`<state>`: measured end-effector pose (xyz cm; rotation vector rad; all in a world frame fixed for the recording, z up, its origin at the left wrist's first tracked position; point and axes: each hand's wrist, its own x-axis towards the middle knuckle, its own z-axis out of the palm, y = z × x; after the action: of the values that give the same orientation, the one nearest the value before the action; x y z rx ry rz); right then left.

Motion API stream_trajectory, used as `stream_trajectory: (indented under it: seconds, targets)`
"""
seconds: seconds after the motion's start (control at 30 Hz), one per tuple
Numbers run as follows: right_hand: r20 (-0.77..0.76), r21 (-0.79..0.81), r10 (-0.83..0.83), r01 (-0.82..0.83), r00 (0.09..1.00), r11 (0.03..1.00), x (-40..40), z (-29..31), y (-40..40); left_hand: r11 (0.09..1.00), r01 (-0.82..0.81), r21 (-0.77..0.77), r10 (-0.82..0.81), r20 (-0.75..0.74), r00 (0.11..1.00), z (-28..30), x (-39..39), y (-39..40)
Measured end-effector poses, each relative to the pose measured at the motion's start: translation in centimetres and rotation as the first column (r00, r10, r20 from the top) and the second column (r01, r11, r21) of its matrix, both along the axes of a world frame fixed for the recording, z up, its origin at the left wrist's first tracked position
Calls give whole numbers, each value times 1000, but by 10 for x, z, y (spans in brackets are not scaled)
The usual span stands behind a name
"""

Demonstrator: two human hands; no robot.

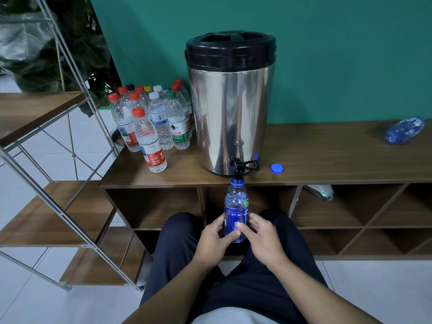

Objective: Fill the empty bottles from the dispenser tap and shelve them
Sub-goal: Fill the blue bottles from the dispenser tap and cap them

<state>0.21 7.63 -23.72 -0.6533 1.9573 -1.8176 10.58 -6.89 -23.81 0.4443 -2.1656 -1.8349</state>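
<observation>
Both hands, left hand (214, 239) and right hand (261, 237), are wrapped around the blue bottle (236, 213), held upright with its mouth right under the tap (238, 168) at the desk (327, 157) edge. I'd keep the neck centred and the bottle straight so nothing splashes, and stop before it overflows.

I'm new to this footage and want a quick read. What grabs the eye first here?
The shiny steel dispenser with its black lid dominates the middle of the wooden counter. Directly below its tap, both hands hold an uncapped blue bottle. A cluster of capped bottles stands left of the dispenser.
</observation>
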Motion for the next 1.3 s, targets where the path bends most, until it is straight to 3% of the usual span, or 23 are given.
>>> stream_trajectory:
  seconds: [1.3]
  targets:
    - [-28,21,-20,20,999,1000,4,7,1,1000,-4,-27,4,23,1000,-2,-1,-1]
